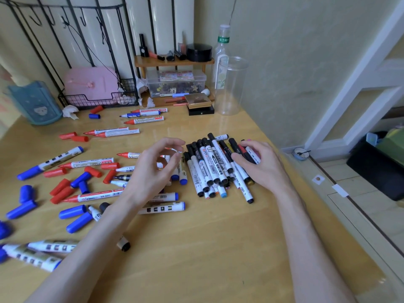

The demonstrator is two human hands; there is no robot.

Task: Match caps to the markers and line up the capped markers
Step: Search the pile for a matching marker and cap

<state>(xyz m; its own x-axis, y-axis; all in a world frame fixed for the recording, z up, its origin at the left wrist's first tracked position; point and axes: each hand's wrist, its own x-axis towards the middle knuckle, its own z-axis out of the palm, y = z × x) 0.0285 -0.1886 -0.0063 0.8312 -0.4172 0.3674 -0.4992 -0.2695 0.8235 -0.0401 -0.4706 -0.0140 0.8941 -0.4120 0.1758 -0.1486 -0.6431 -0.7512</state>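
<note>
A pile of capped black-capped markers [209, 167] lies side by side at the middle of the wooden table [196, 248]. My right hand [260, 165] rests on the pile's right side, fingertips touching the markers. My left hand [157, 169] hovers just left of the pile with loosely curved fingers and holds nothing. Left of it lie uncapped red markers [109, 132], several loose red caps [59, 189], loose blue caps [75, 212] and blue-ended markers [161, 207]. Some markers are hidden under my left hand.
At the back stand a clear plastic jar [231, 86], a bottle [222, 51], a small wooden shelf [175, 62], a wire basket [94, 101] and a teal container [35, 103]. The table's right edge meets the wall; a black bin [376, 169] sits on the floor.
</note>
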